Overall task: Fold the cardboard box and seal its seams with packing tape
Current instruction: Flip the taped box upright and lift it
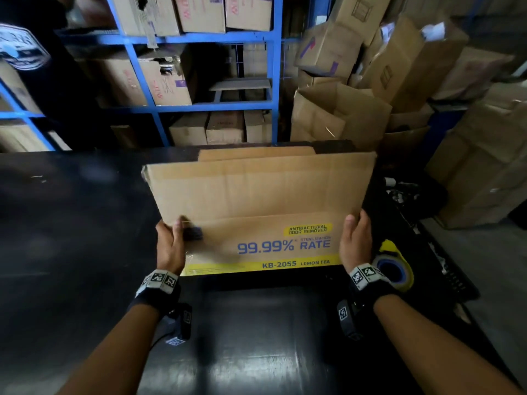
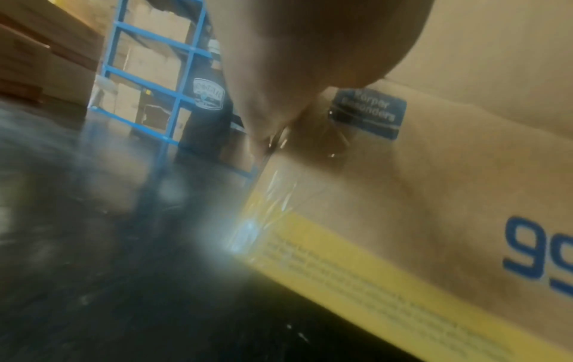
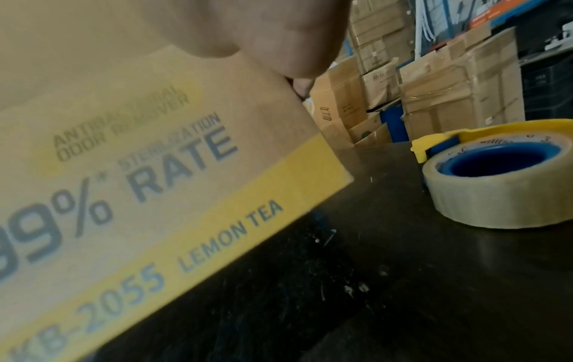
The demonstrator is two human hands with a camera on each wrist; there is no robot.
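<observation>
On the dark bench (image 1: 85, 223), your left hand (image 1: 171, 243) and right hand (image 1: 355, 242) grip the flattened cardboard box (image 1: 256, 195) by its side edges. It's probably light but floppy, so hold near the creases. Tape roll (image 1: 395, 272) sits right.

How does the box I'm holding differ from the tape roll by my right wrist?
The cardboard box is held at both side edges, by the left hand and the right hand; the tape roll lies untouched on the black table. The box is broad, flat-sided and brown with blue print; the roll is small, round and clear around a blue core, in a yellow dispenser. Both sit on the same table.
</observation>
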